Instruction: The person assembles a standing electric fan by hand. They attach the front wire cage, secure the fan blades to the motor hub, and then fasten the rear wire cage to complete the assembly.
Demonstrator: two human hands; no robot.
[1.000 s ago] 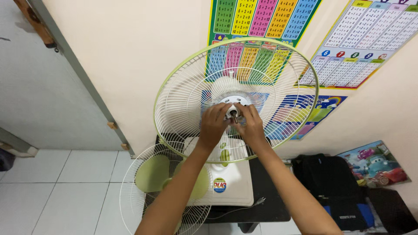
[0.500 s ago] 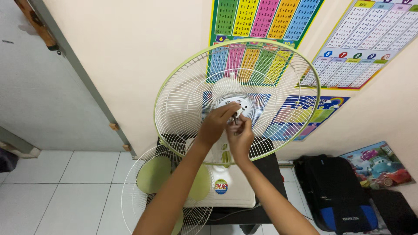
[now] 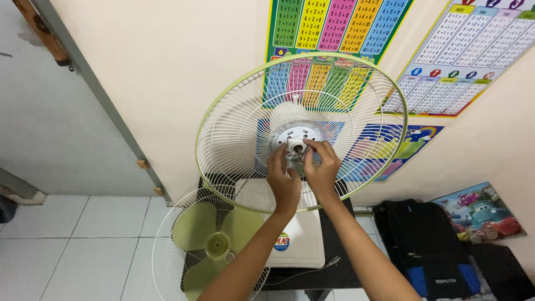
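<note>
Both hands meet at the white plastic hub (image 3: 294, 137) of a round green-rimmed wire fan guard (image 3: 234, 120). Left hand (image 3: 283, 178) fingertips pinch its collar; right hand (image 3: 322, 167) fingers close on the metal shaft (image 3: 301, 153).

Colourful number charts (image 3: 334, 25) hung on a cream wall (image 3: 167, 72) above a white-tiled floor (image 3: 72, 245), a grey door (image 3: 50, 122) at left.

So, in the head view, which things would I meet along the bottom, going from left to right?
Tiled floor → green fan blades lying in a white grille → left forearm → right forearm → black bag → cartoon car picture.
</note>
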